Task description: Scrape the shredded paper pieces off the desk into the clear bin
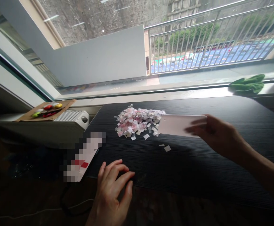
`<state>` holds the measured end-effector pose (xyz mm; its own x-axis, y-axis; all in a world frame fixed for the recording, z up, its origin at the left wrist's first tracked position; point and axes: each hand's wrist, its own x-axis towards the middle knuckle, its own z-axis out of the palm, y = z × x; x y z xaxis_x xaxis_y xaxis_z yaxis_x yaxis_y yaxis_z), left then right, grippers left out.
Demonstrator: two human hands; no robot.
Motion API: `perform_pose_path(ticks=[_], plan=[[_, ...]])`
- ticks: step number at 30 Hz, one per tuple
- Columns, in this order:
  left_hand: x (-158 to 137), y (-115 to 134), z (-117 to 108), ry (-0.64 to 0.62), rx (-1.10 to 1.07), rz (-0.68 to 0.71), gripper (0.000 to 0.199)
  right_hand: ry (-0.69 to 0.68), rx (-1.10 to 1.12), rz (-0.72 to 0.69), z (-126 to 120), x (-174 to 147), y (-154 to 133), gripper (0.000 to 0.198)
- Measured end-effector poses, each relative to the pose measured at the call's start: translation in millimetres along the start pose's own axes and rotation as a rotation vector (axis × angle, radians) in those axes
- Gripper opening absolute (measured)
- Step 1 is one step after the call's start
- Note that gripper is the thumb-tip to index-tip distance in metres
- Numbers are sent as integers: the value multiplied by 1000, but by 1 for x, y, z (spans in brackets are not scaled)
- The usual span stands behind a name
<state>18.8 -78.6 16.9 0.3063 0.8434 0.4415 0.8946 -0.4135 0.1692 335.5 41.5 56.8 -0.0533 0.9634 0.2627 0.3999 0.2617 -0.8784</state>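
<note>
My right hand (210,130) grips the right end of a flat pinkish-white card (173,124), held low over the dark tabletop. The card's left edge meets the right side of a heap of small paper scraps (137,121), mostly white with some pink. A few loose scraps (167,148) lie apart, in front of the card. Near the table's front edge is my left hand (114,185), palm down with bent, parted fingers and nothing in it. The tips of its fingers reach over the edge of the black table (189,169).
To the left, a pale object with a red patch (85,164) overhangs the table edge, partly pixelated. Behind it stands a white radiator (72,119) with cardboard (26,116) and colourful small items on top. A green cloth (247,84) lies on the windowsill.
</note>
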Motion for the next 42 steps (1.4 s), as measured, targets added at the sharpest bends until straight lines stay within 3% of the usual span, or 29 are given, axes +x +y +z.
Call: perform_pose_path(ticks=[5, 18, 24, 29, 32, 35, 38, 42], plan=[[0, 0, -1, 3, -4, 3, 27, -136, 1, -43, 12, 10, -6, 17], [-3, -3, 1, 19, -27, -22, 26, 12, -204, 5, -21, 3, -3, 25], [-2, -3, 0, 34, -23, -12, 25, -93, -226, 9, -28, -7, -3, 23], [-1, -3, 1, 29, -24, -4, 26, -54, -238, 21, -28, -7, -2, 28], [0, -2, 0, 27, -31, 3, 27, -90, -179, 19, -25, -6, -2, 27], [1, -1, -1, 32, -36, 0, 27, -117, -262, 43, -33, -8, 0, 29], [3, 1, 0, 72, -50, -20, 24, -77, -328, 93, -45, -13, 3, 31], [6, 5, 2, 132, -86, -33, 22, -63, -251, 110, -47, -13, 3, 36]])
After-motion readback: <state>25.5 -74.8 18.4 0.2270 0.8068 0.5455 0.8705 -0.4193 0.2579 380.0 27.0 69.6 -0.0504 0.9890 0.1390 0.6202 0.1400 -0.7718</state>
